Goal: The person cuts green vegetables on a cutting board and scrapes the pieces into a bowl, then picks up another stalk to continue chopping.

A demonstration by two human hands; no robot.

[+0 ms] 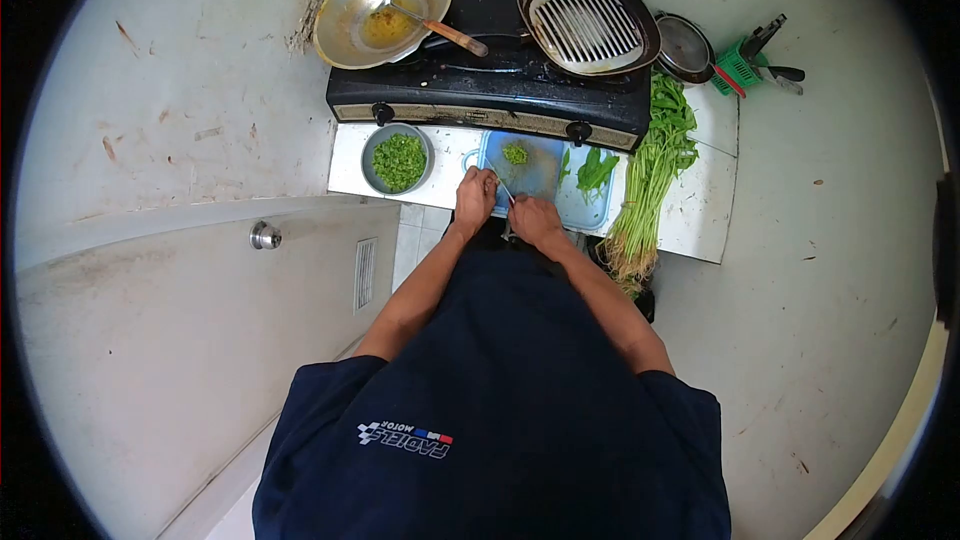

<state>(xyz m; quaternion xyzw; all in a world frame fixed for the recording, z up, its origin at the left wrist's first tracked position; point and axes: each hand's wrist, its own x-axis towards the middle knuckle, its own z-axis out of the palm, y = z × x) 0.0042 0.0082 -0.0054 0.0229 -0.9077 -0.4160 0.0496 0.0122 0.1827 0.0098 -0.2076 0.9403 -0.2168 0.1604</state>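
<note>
My right hand (536, 219) is wrapped round the handle of a knife (503, 186), whose thin blade points up and left over a blue cutting board (548, 202). Beside it, at the board's left edge, my left hand (476, 196) has its fingers closed near the blade; what they pinch is too small to make out. A small heap of chopped greens (515, 153) lies on the board just beyond the blade. Loose green leaves (597, 172) rest on the board's right part. Left of my hands stands a grey bowl (369, 172) holding finely chopped greens (399, 162).
Behind the board is a black gas stove (480, 85) bearing a wok (335, 25) with a wooden-handled spatula (455, 35) and a grill pan (590, 25). Long-stemmed rooted greens (650, 175) hang over the counter's right edge. A lidded pan (685, 48) and green knife basket (738, 68) stand behind them.
</note>
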